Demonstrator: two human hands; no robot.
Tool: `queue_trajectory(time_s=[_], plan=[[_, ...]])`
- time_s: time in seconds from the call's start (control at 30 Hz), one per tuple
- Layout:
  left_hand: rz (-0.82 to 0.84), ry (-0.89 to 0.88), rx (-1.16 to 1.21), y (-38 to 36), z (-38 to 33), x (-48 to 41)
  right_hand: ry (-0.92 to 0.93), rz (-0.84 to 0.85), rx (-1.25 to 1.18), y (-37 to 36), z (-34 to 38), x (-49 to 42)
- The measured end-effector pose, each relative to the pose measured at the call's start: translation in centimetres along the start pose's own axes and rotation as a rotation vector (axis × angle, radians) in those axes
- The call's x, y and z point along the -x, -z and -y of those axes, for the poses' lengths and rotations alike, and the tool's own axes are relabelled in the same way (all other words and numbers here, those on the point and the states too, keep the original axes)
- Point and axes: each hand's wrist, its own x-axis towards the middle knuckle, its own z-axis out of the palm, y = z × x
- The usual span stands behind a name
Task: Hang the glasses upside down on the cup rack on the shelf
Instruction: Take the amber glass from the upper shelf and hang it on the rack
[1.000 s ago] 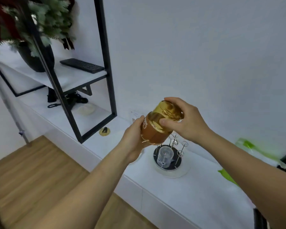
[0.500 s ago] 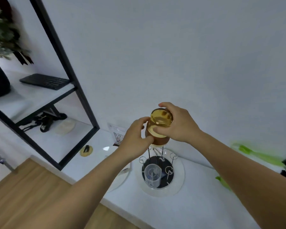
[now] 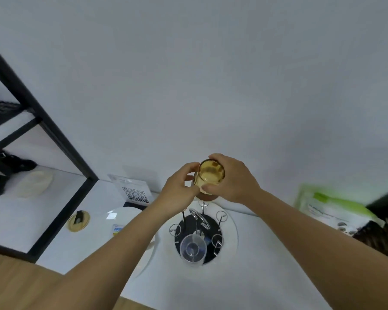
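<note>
An amber glass is turned upside down, its base facing me, above the far pegs of the cup rack. My left hand grips its left side and my right hand grips its right side. The rack has thin wire pegs with ring tops on a black disc inside a round white tray. A clear plastic cup hangs upside down on the nearest peg. The amber glass's rim is hidden behind my hands.
The rack stands on a white shelf against a white wall. A white plate lies left of the rack, with a QR-code card behind it. A black metal frame rises at left. A green-and-white package lies at right.
The view has swung right and down toward the rack. Both hands have tipped the amber glass fully upside down and lowered it over the far pegs.
</note>
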Motion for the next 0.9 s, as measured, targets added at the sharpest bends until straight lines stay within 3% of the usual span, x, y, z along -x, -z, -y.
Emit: queue_trajectory(time_s=[0.5, 0.9], plan=[[0.276, 0.163, -0.010, 0.5, 9.0, -6.5, -0.216, 0.128, 0.139, -8.8, -5.2, -2.1], [0.445, 0.038, -0.419, -1.0, 13.1, -8.3, -0.360, 0.204, 0.186, -12.6, -8.2, -0.6]])
